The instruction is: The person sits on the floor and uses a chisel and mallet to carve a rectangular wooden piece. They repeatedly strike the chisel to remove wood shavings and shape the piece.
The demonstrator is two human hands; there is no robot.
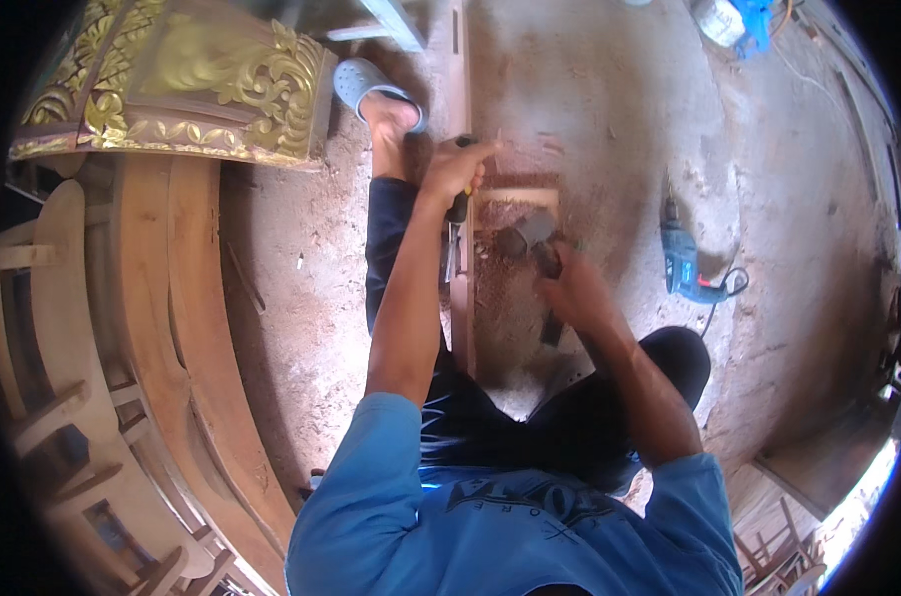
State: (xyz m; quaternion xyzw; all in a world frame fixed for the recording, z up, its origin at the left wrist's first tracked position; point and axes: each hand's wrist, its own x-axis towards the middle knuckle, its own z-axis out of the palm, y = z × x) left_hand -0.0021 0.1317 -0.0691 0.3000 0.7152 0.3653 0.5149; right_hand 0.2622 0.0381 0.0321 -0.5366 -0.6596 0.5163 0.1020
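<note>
My left hand [454, 171] is closed around a chisel [459, 207] with a black and yellow handle. The chisel's blade points down at a long, narrow wooden bar [461, 333]; whether its edge touches the wood I cannot tell. My right hand [577, 286] grips a hammer [526, 234] with a thick, blunt head, just right of the chisel and apart from it. Under the bar lies a short wooden block [518, 198], with wood shavings scattered around. My left leg stretches along the bar's left side, a grey-blue clog [354, 87] on the foot.
A blue power drill [685, 260] with a cord lies on the floor to the right. Carved, gold-painted furniture [212, 74] stands at the far left. Long curved boards [197, 298] and wooden frames [68, 288] fill the left side. Blue plastic [755, 22] sits far right.
</note>
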